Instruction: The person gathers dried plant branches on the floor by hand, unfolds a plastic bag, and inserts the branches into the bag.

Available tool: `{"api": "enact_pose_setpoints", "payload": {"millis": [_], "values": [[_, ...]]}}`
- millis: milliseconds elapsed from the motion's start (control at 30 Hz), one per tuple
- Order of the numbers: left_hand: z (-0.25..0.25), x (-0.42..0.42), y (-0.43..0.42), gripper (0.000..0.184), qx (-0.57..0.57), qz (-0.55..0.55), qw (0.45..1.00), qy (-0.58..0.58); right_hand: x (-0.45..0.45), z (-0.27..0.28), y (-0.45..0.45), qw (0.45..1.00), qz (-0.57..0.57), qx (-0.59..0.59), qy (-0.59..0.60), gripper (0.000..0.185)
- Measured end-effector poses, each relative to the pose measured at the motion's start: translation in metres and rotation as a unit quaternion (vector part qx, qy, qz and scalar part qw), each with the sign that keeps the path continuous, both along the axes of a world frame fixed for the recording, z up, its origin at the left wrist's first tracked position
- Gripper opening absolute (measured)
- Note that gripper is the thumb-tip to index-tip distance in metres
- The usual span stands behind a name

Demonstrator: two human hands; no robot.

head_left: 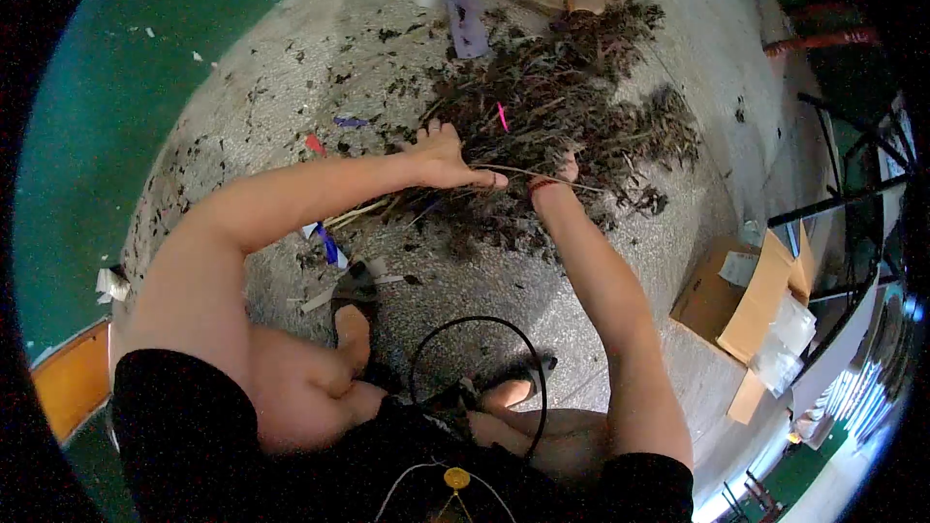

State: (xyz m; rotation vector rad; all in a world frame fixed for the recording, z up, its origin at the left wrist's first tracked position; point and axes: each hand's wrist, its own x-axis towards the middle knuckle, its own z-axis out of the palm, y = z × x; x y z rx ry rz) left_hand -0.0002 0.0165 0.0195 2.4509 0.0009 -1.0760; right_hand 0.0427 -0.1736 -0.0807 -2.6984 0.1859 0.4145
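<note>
A heap of dried, dark leafy stems (pixel 523 126) lies on the speckled floor in front of me. My left hand (pixel 446 157) rests at the heap's left side, palm down, with the fingers spread and the thumb stretched to the right. A thin bare stem (pixel 538 172) runs from near that thumb across to my right wrist. My right hand (pixel 566 170) reaches into the middle of the heap; stems and leaves hide most of its fingers, so its grip cannot be made out. A pink strip (pixel 503 116) lies among the stems between and beyond the hands.
Pale cut stalks (pixel 358 213), a blue ribbon (pixel 332 247) and a red scrap (pixel 315 144) lie to the left. A purplish flat piece (pixel 467 21) is behind. An open cardboard box (pixel 746 295) stands right, near black metal frames (pixel 843 199). A black hoop (pixel 479 319) crosses before my feet.
</note>
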Motion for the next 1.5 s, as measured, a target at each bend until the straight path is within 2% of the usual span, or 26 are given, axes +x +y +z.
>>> {"api": "enact_pose_setpoints", "payload": {"millis": [67, 100, 200, 300, 367, 467, 500, 600, 633, 667, 700, 767, 800, 833, 867, 900, 1000, 1067, 1100, 1200, 1233, 1300, 1367, 1400, 1433, 1500], "values": [[0.005, -0.005, -0.006, 0.129, 0.044, 0.056, 0.997, -0.019, -0.001, 0.001, 0.004, 0.998, -0.018, 0.061, -0.006, 0.032], [-0.019, -0.002, -0.005, 0.131, 0.043, 0.051, 0.998, -0.024, -0.002, 0.001, 0.006, 0.996, -0.024, 0.089, -0.009, 0.031], [-0.021, 0.001, -0.013, 0.132, 0.073, 0.069, 0.995, -0.011, -0.004, 0.002, 0.009, 0.985, -0.045, 0.166, -0.011, 0.03], [0.002, -0.007, -0.035, 0.121, 0.128, 0.088, 0.988, -0.021, -0.004, 0.002, 0.003, 0.969, -0.061, 0.24, -0.009, 0.029], [0.001, -0.013, -0.043, 0.105, 0.161, 0.11, 0.979, -0.065, -0.001, 0.003, -0.006, 0.959, -0.068, 0.275, -0.001, 0.028], [-0.004, -0.009, -0.043, 0.099, 0.195, 0.089, 0.973, -0.087, 0.001, 0.006, -0.03, 0.953, -0.07, 0.292, 0.032, 0.027], [-0.005, -0.01, -0.04, 0.091, 0.18, 0.093, 0.972, -0.12, 0.003, 0.009, -0.04, 0.954, -0.064, 0.288, 0.047, 0.026], [-0.008, -0.01, -0.033, 0.088, 0.172, 0.075, 0.973, -0.132, 0.007, 0.022, -0.08, 0.944, -0.083, 0.309, 0.079, 0.025], [-0.009, -0.011, -0.032, 0.088, 0.173, 0.078, 0.973, -0.129, 0.003, 0.019, -0.084, 0.913, -0.128, 0.387, 0.005, 0.02], [-0.009, -0.011, -0.031, 0.086, 0.167, 0.07, 0.972, -0.15, 0.011, -0.011, -0.115, 0.93, -0.009, 0.361, -0.076, 0.02], [-0.009, -0.012, -0.03, 0.085, 0.161, 0.061, 0.97, -0.171, 0.019, 0.029, -0.129, 0.981, 0.15, 0.105, -0.057, 0.033], [-0.01, -0.011, -0.028, 0.084, 0.157, 0.055, 0.97, -0.174, 0.037, 0.037, -0.156, 0.93, 0.317, -0.05, -0.177, 0.059], [-0.01, -0.011, -0.027, 0.084, 0.152, 0.048, 0.97, -0.181, 0.045, 0.033, -0.165, 0.93, 0.32, -0.048, -0.177, 0.059], [-0.012, -0.011, -0.026, 0.084, 0.154, 0.048, 0.971, -0.179, 0.052, 0.025, -0.172, 0.871, 0.379, -0.213, -0.229, 0.059], [-0.014, -0.011, -0.024, 0.083, 0.158, 0.035, 0.968, -0.192, 0.054, 0.016, -0.178, 0.781, 0.422, -0.371, -0.273, 0.059], [-0.017, -0.011, -0.023, 0.083, 0.162, 0.021, 0.965, -0.206, 0.055, 0.021, -0.174, 0.783, 0.421, -0.368, -0.271, 0.059], [-0.017, -0.009, -0.015, 0.083, 0.153, -0.018, 0.965, -0.212, 0.066, 0.048, -0.155, 0.826, 0.443, -0.319, -0.141, 0.057], [-0.019, -0.008, -0.011, 0.082, 0.142, -0.023, 0.966, -0.214, 0.081, 0.043, -0.147, 0.768, 0.455, -0.422, -0.157, 0.076], [-0.021, -0.008, -0.009, 0.081, 0.129, -0.026, 0.966, -0.225, 0.083, 0.065, -0.136, 0.817, 0.461, -0.338, -0.081, 0.106], [-0.029, -0.008, -0.005, 0.08, 0.115, -0.029, 0.962, -0.245, 0.1, 0.049, -0.137, 0.855, 0.445, -0.265, 0.017, 0.115], [-0.033, -0.006, -0.001, 0.078, 0.09, -0.023, 0.967, -0.236, 0.099, 0.055, -0.129, 0.855, 0.43, -0.285, 0.052, 0.112], [-0.038, -0.007, 0.006, 0.078, 0.057, 0.002, 0.969, -0.242, 0.114, 0.013, -0.164, 0.842, 0.47, -0.259, -0.048, 0.118], [-0.029, -0.008, 0.005, 0.078, 0.023, 0.042, 0.973, -0.226, 0.111, 0.0, -0.178, 0.866, 0.434, -0.248, 0.007, 0.111], [-0.028, -0.01, 0.004, 0.078, 0.029, 0.055, 0.973, -0.222, 0.096, 0.009, -0.178, 0.851, 0.445, -0.261, -0.098, 0.07], [-0.028, -0.01, 0.004, 0.078, 0.03, 0.053, 0.973, -0.221, 0.104, -0.014, -0.202, 0.88, 0.429, -0.201, -0.047, 0.076], [-0.03, -0.011, 0.003, 0.078, 0.036, 0.046, 0.974, -0.219, 0.108, -0.049, -0.237, 0.875, 0.424, -0.231, -0.016, 0.074]]}}
